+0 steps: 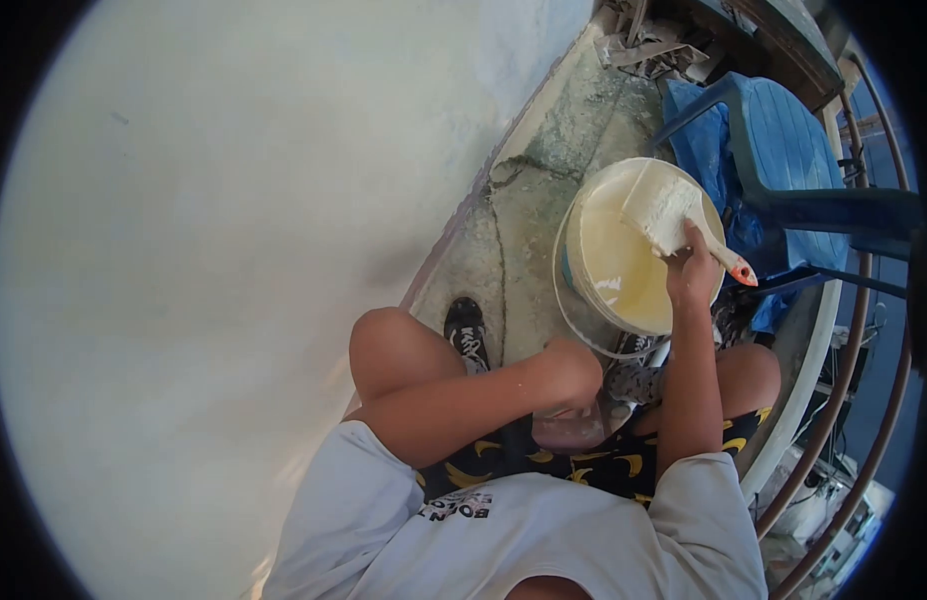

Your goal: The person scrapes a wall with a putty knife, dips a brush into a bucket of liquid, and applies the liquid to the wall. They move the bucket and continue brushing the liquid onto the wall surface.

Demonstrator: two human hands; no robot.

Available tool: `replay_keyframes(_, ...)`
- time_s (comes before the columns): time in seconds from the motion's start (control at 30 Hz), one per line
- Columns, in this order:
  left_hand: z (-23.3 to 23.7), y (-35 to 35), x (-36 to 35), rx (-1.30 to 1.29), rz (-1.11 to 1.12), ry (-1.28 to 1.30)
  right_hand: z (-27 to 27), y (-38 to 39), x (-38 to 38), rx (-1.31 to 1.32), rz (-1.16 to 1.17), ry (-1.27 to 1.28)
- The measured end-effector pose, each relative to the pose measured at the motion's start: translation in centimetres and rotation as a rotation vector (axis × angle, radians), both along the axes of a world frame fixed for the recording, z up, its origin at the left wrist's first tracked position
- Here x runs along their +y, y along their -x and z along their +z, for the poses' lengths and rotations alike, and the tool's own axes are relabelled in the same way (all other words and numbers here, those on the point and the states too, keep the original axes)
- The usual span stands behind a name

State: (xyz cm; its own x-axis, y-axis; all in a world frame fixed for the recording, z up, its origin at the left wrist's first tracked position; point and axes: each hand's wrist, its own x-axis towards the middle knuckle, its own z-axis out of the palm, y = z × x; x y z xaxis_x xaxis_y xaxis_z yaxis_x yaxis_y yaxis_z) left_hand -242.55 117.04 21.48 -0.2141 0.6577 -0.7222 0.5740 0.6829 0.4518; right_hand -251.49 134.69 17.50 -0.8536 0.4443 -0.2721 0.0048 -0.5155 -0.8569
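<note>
My right hand (691,268) is closed around the handle of a wide paintbrush (671,207). The brush lies tilted over the mouth of a white bucket (580,285), its bristles coated in pale paint and its handle end red-orange. Inside the bucket is cream-yellow paint (621,262), partly covered by the brush and hand. My left hand (571,378) is bent down between my knees with its fingers curled. Whatever it may hold is hidden. Just below it shows a pinkish surface (568,433).
A large pale wall (233,200) fills the left side. The bucket stands on a cracked concrete floor (528,230). To the right are a blue plastic chair (788,135), blue sheeting (698,130) and a brown metal railing (848,390). Debris (653,55) lies at the far end.
</note>
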Motion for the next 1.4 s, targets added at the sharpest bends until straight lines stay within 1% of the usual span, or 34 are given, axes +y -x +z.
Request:
replay_keyframes(0.03, 0.4, -1.5, 0.2, 0.025, -0.051, -0.041, 0.9, 0.6, -0.8, -0.011, 0.004, -0.007)
replay_keyframes(0.1, 0.9, -4.7, 0.6, 0.046, -0.179, -0.111, 2.3, 2.1, -2.9, 0.081, 0.16, 0.236)
replay_keyframes(0.13, 1.0, -5.9, 0.7, 0.046, -0.256, -0.139, 2.5, 3.2, -4.6, 0.073, 0.165, 0.283)
replay_keyframes(0.17, 1.0, -6.8, 1.1, 0.042, -0.259, -0.145, 2.6, 4.1, -6.3, 0.075, 0.212, 0.31)
replay_keyframes(0.23, 0.6, -8.3, 1.7, -0.159, -0.445, -0.025, 1.1, 6.4, -10.2, 0.09, 0.312, 0.332)
replay_keyframes(0.27, 0.5, -9.0, 1.5, -0.166, -0.448, -0.025, -0.2, 7.5, -12.3, 0.031, 0.293, 0.307)
replay_keyframes(0.33, 0.2, -10.0, 1.0, -0.029, -0.387, -0.052, -2.6, 9.1, -16.5, -0.084, 0.17, 0.348)
replay_keyframes(0.37, -0.2, -9.8, 1.0, -0.089, -0.297, -0.012, -4.6, 9.9, -18.2, -0.137, 0.138, 0.307)
replay_keyframes(0.4, -0.3, -9.8, 0.9, -0.099, -0.298, -0.008, -7.0, 10.5, -19.6, -0.194, 0.11, 0.267)
replay_keyframes(0.43, -0.3, -9.7, 0.7, -0.037, -0.147, 0.009, -9.3, 10.9, -20.8, -0.196, 0.106, 0.277)
replay_keyframes(0.47, -0.5, -9.6, 0.3, 0.027, 0.002, 0.026, -11.5, 11.2, -21.9, -0.245, 0.042, 0.216)
replay_keyframes(0.5, -0.7, -9.8, 0.0, 0.025, 0.002, 0.031, -13.5, 11.6, -22.8, -0.294, -0.017, 0.151)
replay_keyframes(0.53, -0.9, -10.1, -0.4, 0.067, 0.001, -0.026, -15.4, 12.1, -23.4, -0.296, -0.019, 0.159)
replay_keyframes(0.57, -1.2, -10.2, -0.8, 0.108, 0.002, -0.084, -17.3, 12.6, -23.7, -0.281, -0.069, 0.094)
replay_keyframes(0.6, -1.3, -10.0, -1.2, 0.103, 0.004, -0.075, -18.4, 13.1, -24.0, -0.268, -0.116, 0.031)
replay_keyframes(0.63, -1.4, -10.1, -1.5, 0.178, -0.008, -0.091, -18.7, 13.5, -23.9, -0.28, -0.113, 0.036)
replay_keyframes(0.67, -1.4, -10.2, -1.6, 0.248, -0.018, -0.112, -19.0, 14.1, -23.6, -0.255, -0.111, -0.117)
replay_keyframes(0.7, -1.4, -10.2, -1.7, 0.236, -0.013, -0.111, -19.1, 14.6, -23.5, -0.224, -0.105, -0.272)
replay_keyframes(0.73, -1.4, -9.8, -1.7, 0.235, 0.044, -0.12, -18.6, 15.1, -23.5, -0.231, -0.101, -0.273)
replay_keyframes(0.8, -1.5, -8.8, -1.8, 0.23, 0.107, -0.124, -18.1, 16.1, -23.8, -0.172, -0.225, -0.17)
replay_keyframes(0.87, -0.9, -7.9, -1.6, 0.122, 0.084, -0.066, -17.9, 16.9, -24.4, -0.154, -0.209, -0.145)
replay_keyframes(0.9, -0.2, -7.0, -1.7, 0.119, 0.082, -0.064, -17.4, 17.6, -25.0, -0.081, -0.149, -0.223)
replay_keyframes(0.93, 0.9, -6.1, -1.8, 0.115, 0.022, -0.032, -16.0, 17.7, -25.4, -0.012, -0.089, -0.301)
replay_keyframes(0.97, 1.4, -5.6, -1.9, 0.109, -0.037, 0.001, -14.6, 17.8, -25.7, -0.043, -0.075, -0.293)
replay_keyframes(1.0, 0.8, -5.9, -1.7, 0.102, -0.038, 0.004, -13.7, 17.7, -25.2, -0.05, -0.075, -0.291)
replay_keyframes(1.07, -0.9, -7.2, -1.4, 0.21, 0.116, -0.083, -13.0, 17.4, -24.2, 0.007, -0.195, -0.046)
replay_keyframes(1.1, -1.6, -7.8, -1.6, 0.204, 0.124, -0.086, -12.7, 16.9, -23.7, 0.016, -0.227, -0.016)
replay_keyframes(1.17, -2.7, -8.7, -2.4, 0.312, 0.279, -0.444, -14.3, 16.7, -23.6, -0.043, -0.234, -0.084)
replay_keyframes(1.2, -2.7, -8.6, -2.0, 0.315, 0.276, -0.443, -15.2, 16.8, -23.7, -0.096, -0.251, -0.142)
replay_keyframes(1.27, -2.5, -8.2, -1.2, 0.153, 0.169, -0.11, -16.7, 17.8, -24.7, -0.098, -0.211, -0.177)
replay_keyframes(1.3, -1.9, -7.6, -1.2, 0.152, 0.159, -0.105, -17.2, 18.0, -25.2, -0.114, -0.166, -0.215)
replay_keyframes(1.33, -1.2, -6.6, -1.1, 0.124, 0.1, -0.051, -15.3, 18.2, -25.2, -0.121, -0.173, -0.209)
replay_keyframes(1.37, -0.8, -6.2, -1.1, 0.091, 0.046, 0.001, -13.3, 18.7, -24.8, -0.011, -0.161, -0.146)
replay_keyframes(1.4, -0.8, -6.6, -1.1, 0.075, 0.05, 0.002, -11.5, 18.5, -24.5, 0.096, -0.144, -0.086)
